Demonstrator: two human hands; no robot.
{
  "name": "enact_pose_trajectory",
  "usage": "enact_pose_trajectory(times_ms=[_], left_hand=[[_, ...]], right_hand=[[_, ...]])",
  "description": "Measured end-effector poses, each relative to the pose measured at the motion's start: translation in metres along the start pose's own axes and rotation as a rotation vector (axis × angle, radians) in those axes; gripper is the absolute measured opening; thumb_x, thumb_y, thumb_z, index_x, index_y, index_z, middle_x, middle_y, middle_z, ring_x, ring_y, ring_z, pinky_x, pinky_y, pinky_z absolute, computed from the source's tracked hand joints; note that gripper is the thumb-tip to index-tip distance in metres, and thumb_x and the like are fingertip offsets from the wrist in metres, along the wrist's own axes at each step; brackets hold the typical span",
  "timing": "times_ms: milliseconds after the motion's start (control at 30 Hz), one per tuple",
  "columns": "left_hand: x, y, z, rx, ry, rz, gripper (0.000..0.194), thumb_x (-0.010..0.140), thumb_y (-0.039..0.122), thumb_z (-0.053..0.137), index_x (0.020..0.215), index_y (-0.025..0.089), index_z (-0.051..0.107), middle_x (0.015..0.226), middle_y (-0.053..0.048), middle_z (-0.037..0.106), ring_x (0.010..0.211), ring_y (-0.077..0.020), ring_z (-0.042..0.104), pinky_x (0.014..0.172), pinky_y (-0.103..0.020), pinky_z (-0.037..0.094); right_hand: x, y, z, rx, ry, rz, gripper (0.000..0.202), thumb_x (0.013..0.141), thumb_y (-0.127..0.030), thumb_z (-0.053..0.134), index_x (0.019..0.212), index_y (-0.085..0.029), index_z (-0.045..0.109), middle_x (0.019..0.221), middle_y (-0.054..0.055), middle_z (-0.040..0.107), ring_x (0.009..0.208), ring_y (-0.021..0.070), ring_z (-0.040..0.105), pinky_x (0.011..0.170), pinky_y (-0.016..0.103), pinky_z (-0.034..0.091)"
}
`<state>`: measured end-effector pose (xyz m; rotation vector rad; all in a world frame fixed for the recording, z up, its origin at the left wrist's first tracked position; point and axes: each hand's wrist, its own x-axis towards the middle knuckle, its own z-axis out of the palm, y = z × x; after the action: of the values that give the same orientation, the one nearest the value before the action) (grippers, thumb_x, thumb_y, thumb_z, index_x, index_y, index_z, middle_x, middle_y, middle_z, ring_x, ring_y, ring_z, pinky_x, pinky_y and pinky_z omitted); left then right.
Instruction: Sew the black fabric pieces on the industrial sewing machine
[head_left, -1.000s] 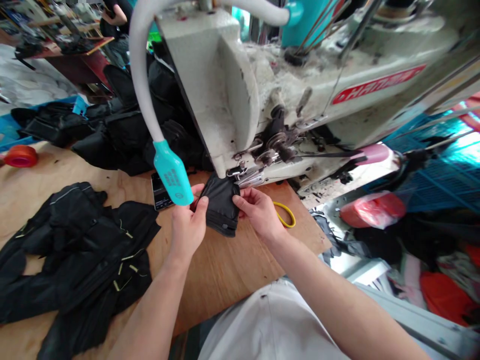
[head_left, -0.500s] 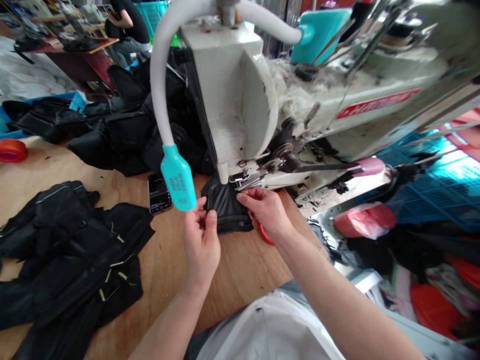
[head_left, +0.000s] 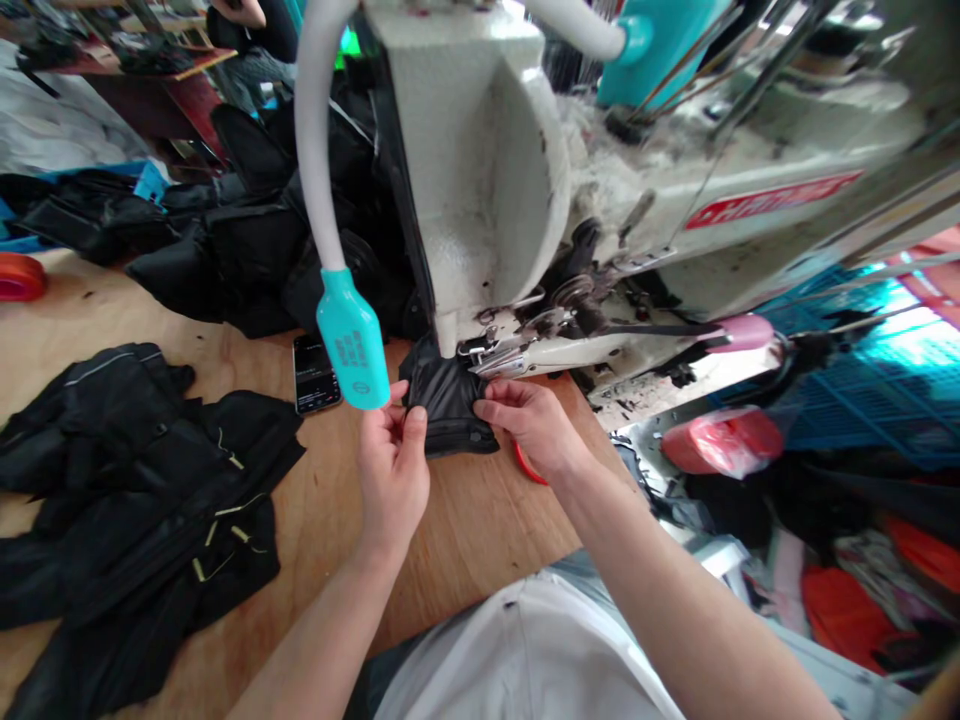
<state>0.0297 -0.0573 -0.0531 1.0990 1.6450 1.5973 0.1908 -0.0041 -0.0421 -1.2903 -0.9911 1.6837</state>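
Note:
A small black fabric piece (head_left: 448,400) lies under the needle end of the sewing machine (head_left: 480,200), with a zipper-like band along its near edge. My left hand (head_left: 395,455) grips its left edge between thumb and fingers. On the other side, my right hand (head_left: 531,425) pinches the right edge, close to the presser foot (head_left: 491,358). The teal-tipped lamp (head_left: 352,345) on a white bendable neck hangs just above my left fingers and hides part of them. Under my right wrist a red ring-shaped thing (head_left: 527,463) shows in part.
A phone (head_left: 315,378) lies left of the lamp tip. Black fabric pieces (head_left: 135,500) cover the table's left side, and a black pile (head_left: 247,250) sits behind. An orange roll (head_left: 21,277) is at far left. A person (head_left: 255,40) sits in the background.
The view has shifted slightly, and the machine looks a little closer. Both hands keep hold of the black fabric piece, whose top now lies more open to view between them.

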Motion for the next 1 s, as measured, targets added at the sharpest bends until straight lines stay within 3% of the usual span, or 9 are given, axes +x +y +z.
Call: enact_pose_trajectory(times_ms=[233, 567, 700, 867, 1000], left_hand=[[0.009, -0.003, 0.008, -0.015, 0.08, 0.047, 0.042, 0.084, 0.047, 0.07, 0.113, 0.018, 0.061, 0.09, -0.003, 0.062, 0.08, -0.0158, 0.06, 0.074, -0.027, 0.05], [0.024, -0.002, 0.011, 0.107, 0.117, 0.13, 0.033, 0.089, 0.042, 0.063, 0.115, 0.023, 0.059, 0.098, -0.005, 0.064, 0.09, -0.0206, 0.062, 0.09, -0.035, 0.051], [0.048, -0.005, 0.009, 0.168, 0.137, 0.194, 0.03, 0.087, 0.037, 0.063, 0.111, 0.019, 0.06, 0.089, -0.005, 0.063, 0.084, -0.0215, 0.062, 0.093, -0.04, 0.051], [0.089, -0.019, 0.004, 0.157, 0.059, 0.226, 0.034, 0.081, 0.031, 0.07, 0.112, 0.02, 0.059, 0.08, -0.002, 0.061, 0.078, -0.0198, 0.06, 0.085, -0.037, 0.051], [0.087, -0.029, -0.001, 0.136, 0.134, 0.229, 0.032, 0.082, 0.031, 0.066, 0.111, 0.019, 0.06, 0.081, -0.001, 0.061, 0.076, -0.0173, 0.058, 0.079, -0.032, 0.05]], right_hand=[[0.005, 0.001, 0.01, 0.112, 0.054, -0.005, 0.029, 0.059, -0.037, 0.084, 0.065, -0.017, 0.064, 0.058, -0.005, 0.054, 0.052, 0.0073, 0.038, 0.053, 0.024, 0.028], [0.006, 0.009, 0.023, -0.026, 0.249, -0.145, 0.029, 0.071, -0.046, 0.077, 0.07, -0.016, 0.074, 0.068, 0.001, 0.065, 0.067, 0.0146, 0.051, 0.068, 0.028, 0.04], [0.006, 0.009, 0.022, -0.129, 0.284, -0.182, 0.028, 0.076, -0.045, 0.072, 0.072, -0.017, 0.075, 0.073, 0.002, 0.068, 0.072, 0.0166, 0.056, 0.071, 0.029, 0.042], [-0.012, 0.019, -0.011, -0.608, 0.267, -0.282, 0.024, 0.086, -0.04, 0.065, 0.081, -0.019, 0.077, 0.082, 0.005, 0.072, 0.077, 0.0202, 0.062, 0.075, 0.032, 0.046], [-0.042, 0.044, -0.059, -1.174, 0.242, -0.333, 0.028, 0.094, -0.031, 0.055, 0.113, -0.023, 0.074, 0.116, 0.01, 0.072, 0.101, 0.0271, 0.067, 0.08, 0.035, 0.05]])
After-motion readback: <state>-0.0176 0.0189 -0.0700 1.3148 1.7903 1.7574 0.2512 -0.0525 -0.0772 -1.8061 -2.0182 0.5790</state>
